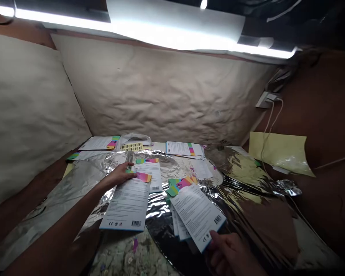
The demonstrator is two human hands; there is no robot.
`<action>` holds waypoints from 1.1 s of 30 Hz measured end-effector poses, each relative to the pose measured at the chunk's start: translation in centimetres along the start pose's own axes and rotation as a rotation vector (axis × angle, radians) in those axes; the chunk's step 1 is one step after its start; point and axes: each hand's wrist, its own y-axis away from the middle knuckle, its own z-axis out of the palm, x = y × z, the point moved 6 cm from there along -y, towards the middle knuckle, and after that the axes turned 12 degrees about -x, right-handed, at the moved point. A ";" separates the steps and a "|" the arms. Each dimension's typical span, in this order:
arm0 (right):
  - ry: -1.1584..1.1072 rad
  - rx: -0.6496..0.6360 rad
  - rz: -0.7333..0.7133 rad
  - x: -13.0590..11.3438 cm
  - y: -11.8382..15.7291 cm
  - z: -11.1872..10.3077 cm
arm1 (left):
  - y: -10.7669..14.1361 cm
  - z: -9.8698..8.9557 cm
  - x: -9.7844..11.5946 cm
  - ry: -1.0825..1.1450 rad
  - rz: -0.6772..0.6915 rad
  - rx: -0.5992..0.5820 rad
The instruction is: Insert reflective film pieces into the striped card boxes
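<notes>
My left hand grips the coloured top end of a white printed card, which tilts down toward the front edge of the foil. Just behind it, another printed card lies on the foil. My right hand pinches the lower corner of a second white card, thumb on top. That card rests over a fanned pile of similar cards, whose coloured ends point away from me. The fingers under the right card are partly hidden.
Foil sheeting covers much of the table. At the back are card stacks, a yellow sticker sheet and a clear plastic bag. Right: yellow paper, cables and a socket. A bright tube light hangs above.
</notes>
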 end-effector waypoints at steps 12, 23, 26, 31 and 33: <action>0.399 0.251 -0.217 -6.1 -6.3 -1.1 | 3.7 6.3 2.1 -0.042 0.132 0.057; -0.325 0.049 -0.238 -4.7 -1.3 -10.1 | 4.3 0.0 2.1 -0.060 0.104 0.089; -0.312 0.121 -0.143 -3.1 -0.2 -12.7 | 3.5 -4.1 -1.3 -0.182 0.031 0.208; -0.131 0.229 -0.147 -3.0 0.3 -14.7 | 2.4 -5.3 -5.0 -0.468 -0.129 0.279; -0.119 0.316 -0.145 -3.0 1.6 -16.7 | 2.3 -4.9 -5.1 -0.546 -0.105 0.310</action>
